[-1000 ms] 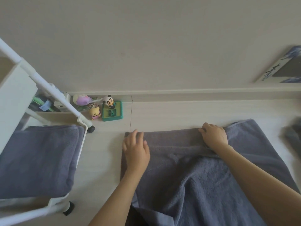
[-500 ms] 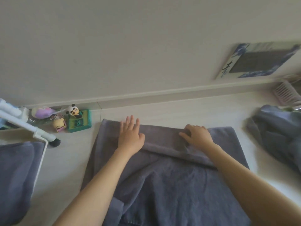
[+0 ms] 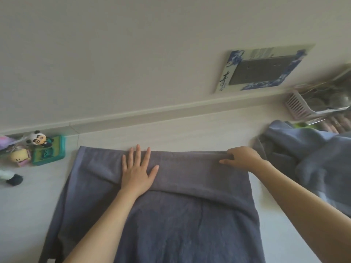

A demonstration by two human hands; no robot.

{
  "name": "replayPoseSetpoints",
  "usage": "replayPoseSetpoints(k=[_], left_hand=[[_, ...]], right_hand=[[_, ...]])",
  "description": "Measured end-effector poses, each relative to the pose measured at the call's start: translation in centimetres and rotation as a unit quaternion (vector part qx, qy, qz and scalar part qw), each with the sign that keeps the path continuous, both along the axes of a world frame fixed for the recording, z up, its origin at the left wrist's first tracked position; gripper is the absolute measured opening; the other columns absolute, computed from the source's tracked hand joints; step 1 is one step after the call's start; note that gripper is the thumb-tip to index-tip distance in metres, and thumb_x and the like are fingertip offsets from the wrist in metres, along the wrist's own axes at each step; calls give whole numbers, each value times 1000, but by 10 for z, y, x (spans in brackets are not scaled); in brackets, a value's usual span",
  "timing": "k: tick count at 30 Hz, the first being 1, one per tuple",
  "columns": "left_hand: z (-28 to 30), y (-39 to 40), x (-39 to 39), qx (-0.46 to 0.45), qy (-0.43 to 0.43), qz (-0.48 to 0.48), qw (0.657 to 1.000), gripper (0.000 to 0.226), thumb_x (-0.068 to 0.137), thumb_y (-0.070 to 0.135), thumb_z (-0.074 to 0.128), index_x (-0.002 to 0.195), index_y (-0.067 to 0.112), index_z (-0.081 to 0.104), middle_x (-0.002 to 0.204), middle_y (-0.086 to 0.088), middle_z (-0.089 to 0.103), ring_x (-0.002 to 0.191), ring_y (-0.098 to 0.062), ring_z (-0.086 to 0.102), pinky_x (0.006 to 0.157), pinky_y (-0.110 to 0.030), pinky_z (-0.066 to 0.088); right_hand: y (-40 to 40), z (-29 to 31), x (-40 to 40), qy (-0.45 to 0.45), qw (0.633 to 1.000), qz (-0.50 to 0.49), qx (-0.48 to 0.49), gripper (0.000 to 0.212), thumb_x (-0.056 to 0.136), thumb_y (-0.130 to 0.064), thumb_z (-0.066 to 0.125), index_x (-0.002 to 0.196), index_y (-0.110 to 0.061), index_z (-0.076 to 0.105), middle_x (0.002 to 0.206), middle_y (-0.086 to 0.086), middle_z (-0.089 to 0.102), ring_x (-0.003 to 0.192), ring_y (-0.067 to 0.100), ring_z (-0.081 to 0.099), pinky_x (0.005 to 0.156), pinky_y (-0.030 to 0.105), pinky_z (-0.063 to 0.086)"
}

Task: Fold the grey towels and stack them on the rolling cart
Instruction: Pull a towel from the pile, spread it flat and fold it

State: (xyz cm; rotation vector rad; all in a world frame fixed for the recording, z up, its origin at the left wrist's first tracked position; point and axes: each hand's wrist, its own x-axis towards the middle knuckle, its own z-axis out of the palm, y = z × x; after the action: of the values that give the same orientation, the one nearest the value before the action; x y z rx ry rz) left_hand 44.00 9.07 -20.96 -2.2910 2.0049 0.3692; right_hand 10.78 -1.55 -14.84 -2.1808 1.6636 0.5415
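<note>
Two hands on soft grey towel (image 3: pixel 171 221), left hand (image 3: pixel 137 172) flat, right hand (image 3: pixel 242 158) pinching folded edge

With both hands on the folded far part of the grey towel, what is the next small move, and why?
Probably slide the left hand toward the towel's left side. It lies flat on the grey towel, while the right hand pinches the far right corner; left of the flat hand, the folded flap's edge runs slanted, not straight.
</note>
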Motion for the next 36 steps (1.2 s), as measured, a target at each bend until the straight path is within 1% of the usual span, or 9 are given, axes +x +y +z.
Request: replayPoseSetpoints(k=[5, 9, 13, 16, 20, 23, 26, 30, 36], left_hand=[[0, -5, -5, 26, 5, 24, 999, 78, 82, 70, -1, 145, 29, -20, 157, -8, -22, 144, -26, -23, 115, -48, -16], [8, -6, -17, 3, 25, 50, 998, 66, 96, 54, 13, 152, 22, 0, 158, -10, -15, 145, -26, -18, 117, -48, -12], [12, 15, -46, -104, 69, -36, 991, 62, 92, 46, 27, 144, 15, 39, 155, -15, 22, 145, -29, 14, 118, -47, 0], [3, 30, -54, -69, 45, -53, 995, 62, 93, 48, 29, 145, 16, 36, 155, -14, 22, 143, -32, 22, 116, -44, -2], [3, 40, -45, -88, 79, -77, 990, 58, 95, 42, 30, 147, 15, 32, 155, -10, 16, 145, -25, 14, 117, -44, 0], [10, 58, -36, -127, 108, -48, 985, 55, 94, 37, 32, 143, 13, 39, 154, -13, 23, 144, -25, 18, 117, -47, 6], [15, 87, -16, -157, 99, 39, 982, 53, 92, 37, 33, 134, 10, 52, 147, -20, 37, 137, -32, 34, 114, -53, 17], [20, 133, 7, -146, 67, 174, 972, 55, 88, 40, 32, 124, 10, 62, 139, -25, 47, 127, -43, 44, 104, -59, 28], [28, 187, 46, -122, 232, 397, 879, 50, 96, 31, 44, 131, -5, 48, 129, -29, 52, 120, -43, 48, 101, -48, 38]], right_hand=[[-6, -10, 15, -24, 994, -78, -78, 39, 88, -44, 58, 106, -10, 52, 111, 10, 60, 105, 30, 54, 81, 35, 38], [14, -12, 27, -121, 967, -69, -215, 40, 83, -13, 60, 122, -11, 54, 127, 10, 54, 121, 32, 43, 102, 37, 27], [67, -38, 41, -147, 967, 72, -197, 47, 95, -45, 32, 129, -22, 56, 138, 6, 52, 127, 31, 48, 111, 41, 26], [75, -53, 23, -85, 986, 49, -136, 65, 96, -58, 3, 143, -26, 36, 147, 2, 39, 132, 31, 42, 112, 37, 7], [53, -45, 21, -24, 994, 0, -106, 70, 87, -62, -11, 149, -31, 0, 156, -2, -5, 146, 28, -2, 115, 42, -8], [66, -27, 45, -84, 983, -26, -163, 55, 96, -41, 18, 145, -21, 34, 153, 11, 28, 143, 32, 17, 116, 42, 3], [116, -27, 63, -171, 958, 30, -228, 45, 90, -39, 35, 120, -21, 62, 129, 9, 58, 118, 32, 48, 100, 42, 33], [183, -31, 76, -241, 948, 64, -196, 33, 87, -42, 43, 107, -25, 63, 97, -4, 60, 85, 20, 53, 70, 31, 49], [237, -32, 97, -256, 956, -35, -140, 44, 90, -49, 39, 112, -21, 66, 95, 0, 62, 88, 25, 57, 79, 33, 49]])
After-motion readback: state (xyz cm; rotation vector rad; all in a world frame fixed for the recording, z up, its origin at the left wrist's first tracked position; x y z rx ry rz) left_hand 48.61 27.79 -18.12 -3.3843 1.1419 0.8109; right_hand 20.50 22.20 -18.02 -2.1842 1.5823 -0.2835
